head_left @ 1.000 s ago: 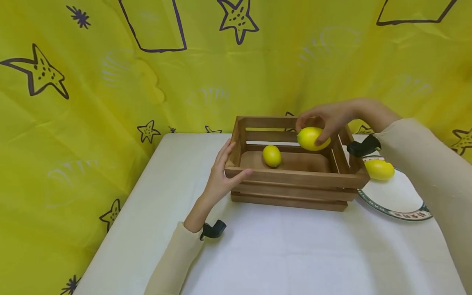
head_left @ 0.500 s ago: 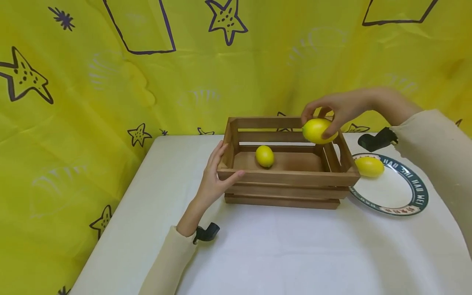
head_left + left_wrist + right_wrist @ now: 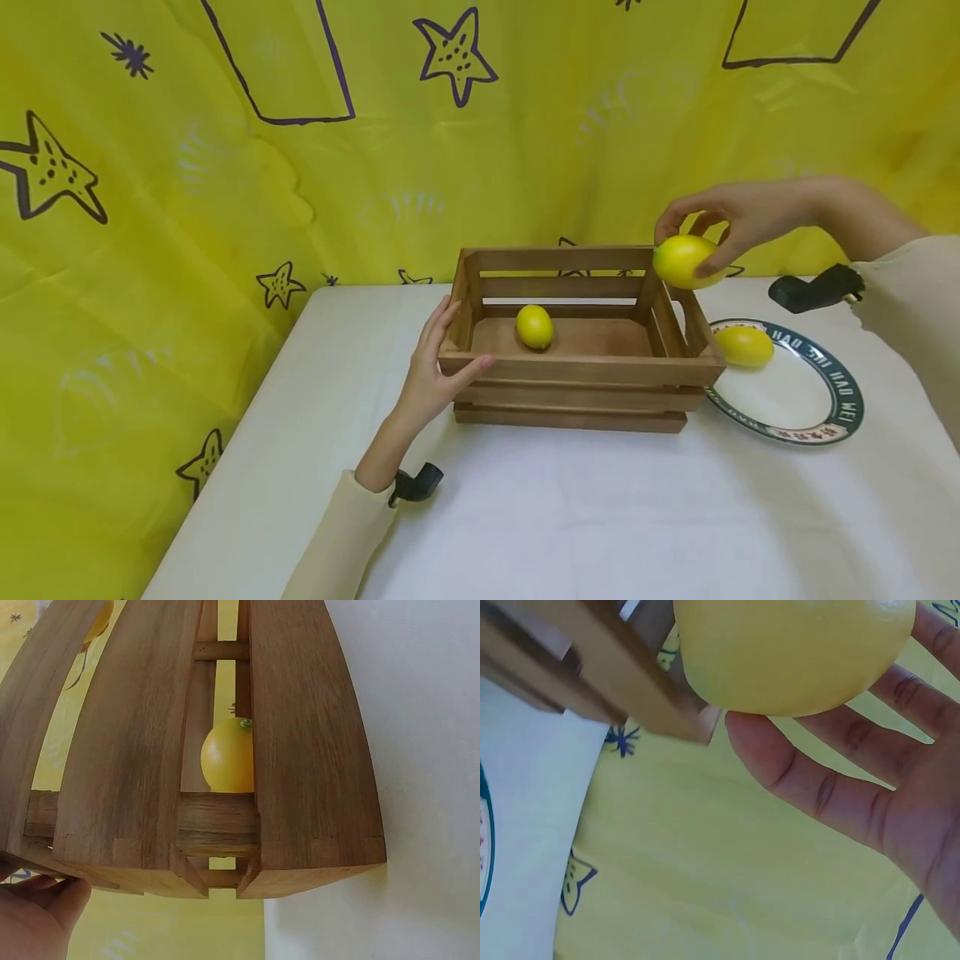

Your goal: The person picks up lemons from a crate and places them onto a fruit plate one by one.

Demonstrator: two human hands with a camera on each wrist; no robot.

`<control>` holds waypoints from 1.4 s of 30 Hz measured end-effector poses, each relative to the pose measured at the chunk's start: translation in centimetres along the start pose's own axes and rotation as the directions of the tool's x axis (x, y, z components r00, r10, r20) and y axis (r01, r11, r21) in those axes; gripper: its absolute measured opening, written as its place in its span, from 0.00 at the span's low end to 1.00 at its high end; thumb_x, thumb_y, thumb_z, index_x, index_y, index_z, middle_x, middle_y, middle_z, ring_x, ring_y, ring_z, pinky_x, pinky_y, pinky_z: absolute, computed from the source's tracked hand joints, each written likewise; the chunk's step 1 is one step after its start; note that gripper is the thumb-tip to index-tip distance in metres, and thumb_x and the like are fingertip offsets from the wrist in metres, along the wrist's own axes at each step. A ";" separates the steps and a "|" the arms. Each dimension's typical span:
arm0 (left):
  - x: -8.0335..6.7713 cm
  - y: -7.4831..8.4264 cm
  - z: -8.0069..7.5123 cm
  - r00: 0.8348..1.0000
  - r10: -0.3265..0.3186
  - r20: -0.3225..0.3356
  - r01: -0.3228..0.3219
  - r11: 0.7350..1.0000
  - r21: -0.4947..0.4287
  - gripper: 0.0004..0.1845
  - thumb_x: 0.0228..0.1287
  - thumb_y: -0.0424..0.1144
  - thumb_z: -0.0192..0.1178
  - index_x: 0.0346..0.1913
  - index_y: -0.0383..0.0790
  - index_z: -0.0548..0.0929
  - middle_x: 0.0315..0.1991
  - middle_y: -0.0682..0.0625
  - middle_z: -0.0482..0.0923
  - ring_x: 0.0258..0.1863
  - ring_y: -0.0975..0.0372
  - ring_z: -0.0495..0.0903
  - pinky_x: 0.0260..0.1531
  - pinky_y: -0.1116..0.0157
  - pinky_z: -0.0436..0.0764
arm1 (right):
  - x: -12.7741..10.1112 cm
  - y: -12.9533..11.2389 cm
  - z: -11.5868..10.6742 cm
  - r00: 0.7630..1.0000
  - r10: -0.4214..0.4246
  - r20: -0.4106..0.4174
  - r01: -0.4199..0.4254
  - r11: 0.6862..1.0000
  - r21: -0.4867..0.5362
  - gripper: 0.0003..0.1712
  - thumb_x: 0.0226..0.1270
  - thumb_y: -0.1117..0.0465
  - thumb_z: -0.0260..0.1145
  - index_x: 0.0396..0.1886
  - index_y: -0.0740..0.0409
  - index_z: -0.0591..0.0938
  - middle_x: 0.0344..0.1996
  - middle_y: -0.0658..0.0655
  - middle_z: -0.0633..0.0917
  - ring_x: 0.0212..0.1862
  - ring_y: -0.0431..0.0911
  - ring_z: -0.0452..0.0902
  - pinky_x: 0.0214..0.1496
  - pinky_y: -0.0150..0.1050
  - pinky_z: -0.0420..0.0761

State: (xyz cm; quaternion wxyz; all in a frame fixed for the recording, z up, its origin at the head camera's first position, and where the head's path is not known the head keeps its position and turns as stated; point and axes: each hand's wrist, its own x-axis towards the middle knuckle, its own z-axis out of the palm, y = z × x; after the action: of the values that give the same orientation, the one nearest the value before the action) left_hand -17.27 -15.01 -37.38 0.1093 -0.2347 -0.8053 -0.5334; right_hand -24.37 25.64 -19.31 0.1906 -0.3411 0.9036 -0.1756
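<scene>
A slatted wooden crate [image 3: 585,369] stands on the white-covered table, one lemon [image 3: 534,327] lying on its floor. My left hand [image 3: 430,382] holds the crate's front left corner, thumb over the front rail and fingers along the left end. Above the crate's back right corner, my right hand [image 3: 761,218] grips a second lemon [image 3: 681,261] from above between thumb and fingers. The right wrist view has this lemon [image 3: 795,652] large, close beside the crate's rail. Through the slats in the left wrist view shows the lemon [image 3: 225,757] inside, partly hidden.
To the crate's right is an oval plate [image 3: 852,400] with a green patterned rim; another lemon [image 3: 745,346] lies on its left part. A yellow curtain [image 3: 360,183] with starfish drawings hangs right behind the table. White cloth [image 3: 570,517] covers the tabletop.
My right hand has carried its lemon rightward, from over the crate's inside to its right end. The left hand keeps its hold on the crate; the head view has shifted slightly.
</scene>
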 end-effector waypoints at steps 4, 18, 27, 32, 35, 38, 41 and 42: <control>-0.2 0.0 0.1 1.000 -0.012 -0.003 0.012 1.000 0.000 0.55 0.53 0.72 0.60 0.76 0.42 0.57 0.78 0.53 0.46 0.76 0.53 0.49 0.68 0.37 0.52 | -1.2 1.3 0.3 1.000 0.013 -0.026 -0.013 1.000 -0.016 0.29 0.56 0.63 0.75 0.57 0.55 0.73 0.52 0.49 0.74 0.50 0.42 0.73 0.44 0.38 0.82; -0.2 -0.1 -0.2 1.000 0.002 -0.014 -0.002 1.000 0.008 0.48 0.58 0.56 0.68 0.75 0.42 0.58 0.78 0.52 0.46 0.76 0.52 0.49 0.68 0.37 0.52 | -6.0 6.6 3.2 0.997 0.013 -0.081 -0.012 1.000 0.015 0.28 0.55 0.70 0.73 0.56 0.59 0.73 0.50 0.32 0.73 0.46 0.29 0.71 0.39 0.33 0.82; -0.1 0.0 0.0 1.000 0.006 -0.006 -0.006 1.000 -0.001 0.48 0.58 0.58 0.67 0.76 0.43 0.57 0.78 0.52 0.45 0.76 0.52 0.48 0.67 0.35 0.51 | -7.9 8.9 6.8 0.990 0.005 -0.143 0.005 0.998 0.069 0.28 0.53 0.73 0.73 0.55 0.60 0.74 0.49 0.30 0.73 0.44 0.30 0.71 0.36 0.32 0.80; -0.1 -0.1 0.2 1.000 0.006 -0.003 -0.006 1.000 -0.007 0.50 0.57 0.64 0.65 0.75 0.42 0.58 0.78 0.52 0.46 0.76 0.52 0.48 0.67 0.35 0.51 | -8.8 10.1 8.9 0.982 -0.053 -0.182 0.069 0.994 0.083 0.29 0.51 0.75 0.73 0.54 0.58 0.75 0.49 0.35 0.75 0.43 0.32 0.73 0.36 0.31 0.80; -0.1 -0.1 0.2 1.000 0.005 -0.010 -0.005 1.000 -0.005 0.51 0.56 0.66 0.64 0.75 0.42 0.58 0.78 0.52 0.46 0.76 0.52 0.49 0.68 0.36 0.51 | -9.0 10.8 10.3 0.974 -0.061 -0.218 0.082 0.993 0.087 0.29 0.48 0.76 0.74 0.51 0.58 0.77 0.47 0.37 0.77 0.44 0.32 0.73 0.38 0.30 0.79; -0.1 -0.1 0.2 1.000 0.005 -0.015 -0.005 1.000 -0.004 0.52 0.56 0.66 0.64 0.76 0.42 0.58 0.78 0.51 0.46 0.76 0.52 0.49 0.68 0.36 0.51 | -9.2 11.4 11.6 0.970 -0.068 -0.234 0.091 0.992 0.086 0.29 0.46 0.76 0.75 0.50 0.58 0.78 0.45 0.41 0.79 0.44 0.33 0.73 0.40 0.28 0.78; -0.1 -0.2 0.2 1.000 0.009 -0.018 -0.009 1.000 -0.009 0.51 0.56 0.64 0.65 0.75 0.41 0.58 0.78 0.50 0.46 0.76 0.52 0.49 0.68 0.37 0.52 | -9.7 12.2 12.7 0.973 -0.067 -0.221 0.088 0.992 0.088 0.29 0.47 0.75 0.75 0.51 0.58 0.77 0.45 0.42 0.79 0.45 0.32 0.72 0.43 0.25 0.76; -0.1 -0.2 0.2 1.000 0.011 -0.017 -0.012 1.000 -0.011 0.50 0.57 0.63 0.66 0.76 0.41 0.58 0.78 0.49 0.46 0.76 0.52 0.49 0.68 0.37 0.52 | -9.8 12.4 13.0 0.976 -0.057 -0.212 0.079 0.992 0.098 0.29 0.48 0.74 0.75 0.51 0.58 0.77 0.45 0.41 0.78 0.46 0.32 0.72 0.43 0.25 0.76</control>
State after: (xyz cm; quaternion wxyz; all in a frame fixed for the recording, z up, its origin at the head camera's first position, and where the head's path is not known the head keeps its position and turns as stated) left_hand -17.24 -14.95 -37.65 0.1178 -0.2354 -0.7999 -0.5394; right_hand -18.32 38.67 -33.93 0.1065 -0.3408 0.8959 -0.2644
